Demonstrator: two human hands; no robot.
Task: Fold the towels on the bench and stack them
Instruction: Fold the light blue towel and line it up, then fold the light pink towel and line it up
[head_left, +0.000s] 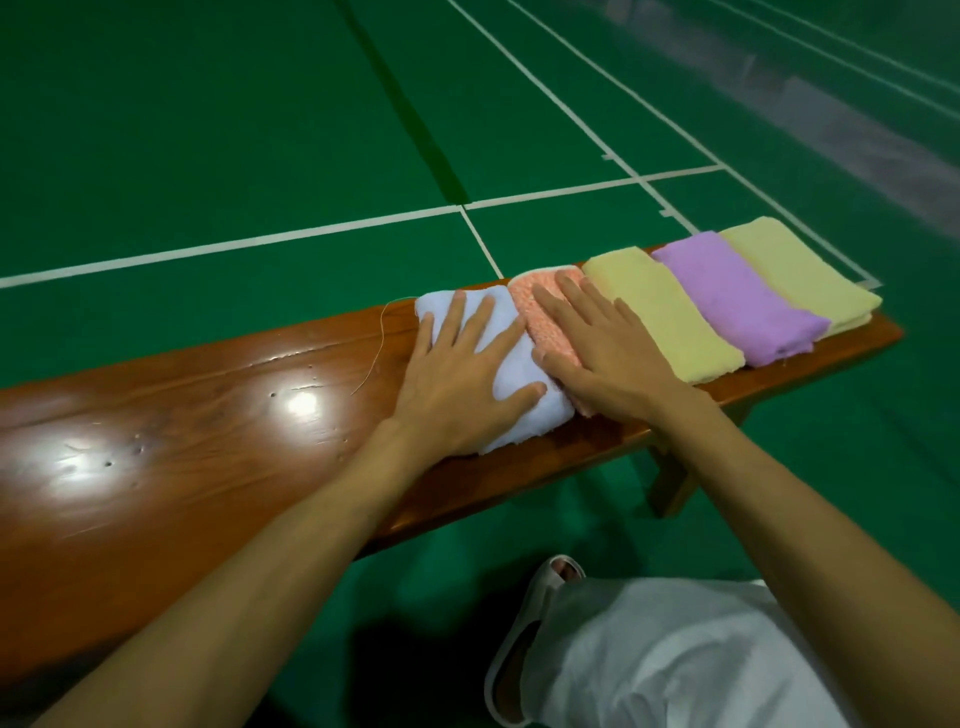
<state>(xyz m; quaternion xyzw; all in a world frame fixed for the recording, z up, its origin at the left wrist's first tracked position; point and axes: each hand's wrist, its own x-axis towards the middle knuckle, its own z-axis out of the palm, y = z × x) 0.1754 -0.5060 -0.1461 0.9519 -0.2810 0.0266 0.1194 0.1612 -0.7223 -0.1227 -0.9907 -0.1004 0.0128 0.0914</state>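
While both hands lie flat, five folded towels sit side by side in a row at the right end of the surface (182, 415), each reaching from far edge to near edge, none stacked. Left to right: white towel (511, 371), pink towel (532, 301), yellow towel (665, 317), purple towel (737, 296), second yellow towel (800, 275) at the right end. Neighbours touch or overlap slightly at the sides.

Left hand (462, 374) rests palm down on white towel, fingers (456, 317) straight and spread, thumb out toward the pink one, nothing pinched. Right hand (608, 353) rests palm down on pink towel, fingers (574, 301) straight, slightly apart, pointing to the far edge; thumb lies along the seam between pink and white. Whether the outer side of this hand touches the first yellow towel cannot be told.

Loose thread (374, 353) trails from white towel's left side across bare wood. Left half of surface glossy, light glare. Green court floor (260, 130) with white lines (234, 244) beyond the far edge. Below the near edge: slipper (545, 577), white garment (701, 654).
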